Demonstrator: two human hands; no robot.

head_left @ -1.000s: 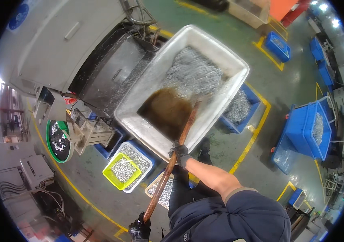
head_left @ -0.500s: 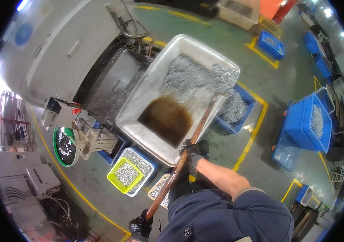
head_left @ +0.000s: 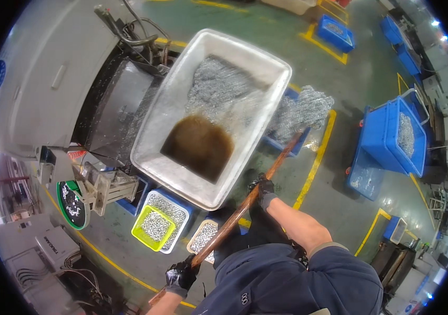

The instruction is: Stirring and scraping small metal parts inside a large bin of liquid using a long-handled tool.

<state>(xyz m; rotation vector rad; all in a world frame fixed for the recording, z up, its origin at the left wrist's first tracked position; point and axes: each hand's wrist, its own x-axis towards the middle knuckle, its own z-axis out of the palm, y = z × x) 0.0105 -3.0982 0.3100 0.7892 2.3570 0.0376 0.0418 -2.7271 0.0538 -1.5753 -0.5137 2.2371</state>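
Both my gloved hands are closed around a long brown wooden handle. My left hand grips its near end, low and left; my right hand holds it farther up. The handle's far end reaches over a blue bin, where a silvery heap of metal shavings hides the tool's head, so I cannot tell its kind. Left of the bin stands a large white tub. Tangled shavings lie in its far part, and dark brown liquid pools in its near part.
A grey machine with a metal chute stands left of the tub. Near it are a yellow-green basket of small metal parts and a green-rimmed round tray. A blue cart stands at right.
The handle's far end has swung right, from inside the white tub to over the blue bin. A heap of shavings now shows there. Both hands still grip the handle; the view has shifted.
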